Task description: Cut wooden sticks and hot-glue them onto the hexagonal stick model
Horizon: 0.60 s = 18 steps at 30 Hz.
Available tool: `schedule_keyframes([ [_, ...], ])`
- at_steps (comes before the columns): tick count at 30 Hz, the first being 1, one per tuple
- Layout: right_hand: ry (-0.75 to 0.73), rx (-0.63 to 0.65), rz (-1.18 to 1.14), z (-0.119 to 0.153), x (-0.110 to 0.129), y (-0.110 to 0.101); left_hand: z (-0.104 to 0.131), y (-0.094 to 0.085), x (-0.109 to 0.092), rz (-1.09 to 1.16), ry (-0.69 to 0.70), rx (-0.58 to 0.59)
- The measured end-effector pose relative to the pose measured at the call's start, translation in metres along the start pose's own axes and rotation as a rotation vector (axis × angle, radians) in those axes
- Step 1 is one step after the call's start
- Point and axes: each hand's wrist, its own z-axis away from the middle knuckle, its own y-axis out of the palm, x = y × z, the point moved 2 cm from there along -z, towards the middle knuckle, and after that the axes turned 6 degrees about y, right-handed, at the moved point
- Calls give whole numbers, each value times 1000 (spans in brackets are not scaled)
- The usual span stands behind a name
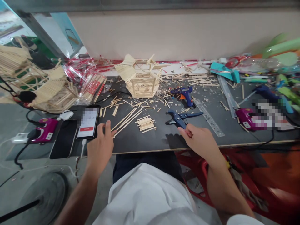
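My right hand (202,142) is closed round one handle of a blue pipe cutter (174,118). Its blade points left, and the other handle sticks out to the right. A shadow falls on the table below the tool. My left hand (100,147) is beside the near ends of several long wooden sticks (127,121), thumb and forefinger apart; whether it touches them is hard to tell. Between the hands lies a small pile of short cut sticks (145,123). Behind them stands a wooden stick frame (142,84) with many sides.
A blue glue gun (186,93) and a clear ruler (209,118) lie to the right. A lit phone (87,123), a dark phone (63,139) and a purple power socket (45,129) are at left. Stick scraps (192,78) litter the back. Another stick structure (53,90) stands far left.
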Motion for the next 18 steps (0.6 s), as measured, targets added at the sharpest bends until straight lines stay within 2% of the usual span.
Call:
schedule_keyframes([
  [3, -65, -63, -167, -3, 18, -10, 8, -4, -8, 142, 42, -187],
  [6, -115, -93, -551, -7, 47, -19, 6, -15, -36, 366, 301, -288],
  [8, -129, -89, -948, -14, 70, -22, 0, -26, -62, 490, 530, -241],
  [10, -136, -87, -1323, -23, 92, -23, -9, -40, -86, 531, 689, -155],
  [13, -109, -108, -1546, -40, 115, -22, -23, -57, -107, 448, 819, -25],
  [15, -80, -140, -1560, -50, 119, -19, -31, -65, -107, 415, 819, 62],
  [18, -76, -136, -1520, -59, 109, -10, -47, -75, -86, 411, 704, 97],
])
